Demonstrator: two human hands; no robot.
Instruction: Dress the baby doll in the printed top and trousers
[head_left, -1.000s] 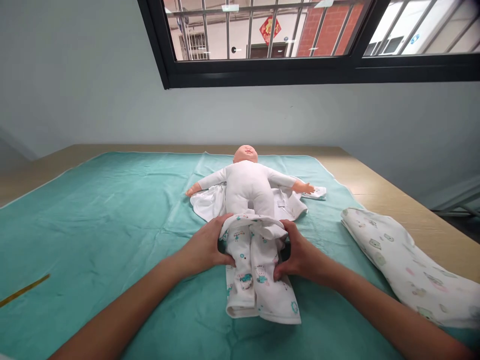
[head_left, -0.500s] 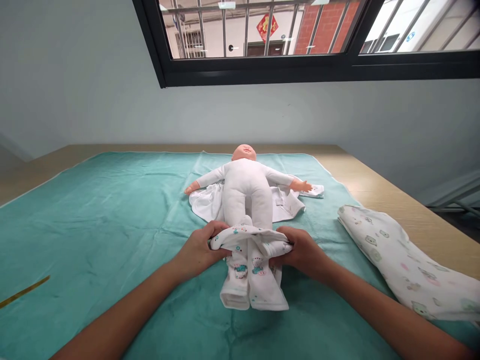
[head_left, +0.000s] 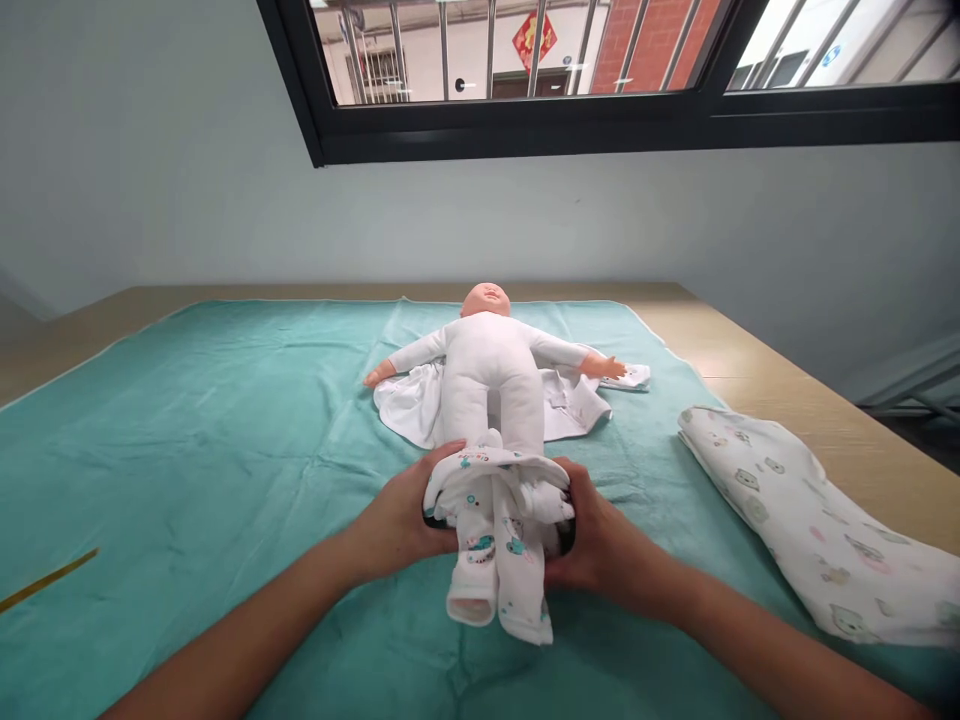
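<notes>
A baby doll with a white cloth body lies on its back, head toward the wall and arms spread. At its lower legs is a small pair of white printed baby pants, waistband toward the doll and leg ends hanging toward me. My left hand grips the waistband's left side, and my right hand grips its right side. The doll's feet are hidden behind the cloth and my hands. Beneath the doll a white baby shirt lies spread out.
A green-blue sheet covers most of the wooden table. To the right lies a folded white blanket with animal prints. A thin yellowish strip is at the left. Behind the table stands a wall with a dark-framed window.
Both hands have shifted slightly, with fingers now further round the waistband's sides. The pants' leg ends hang a little lower and narrower. The doll has stayed in place.
</notes>
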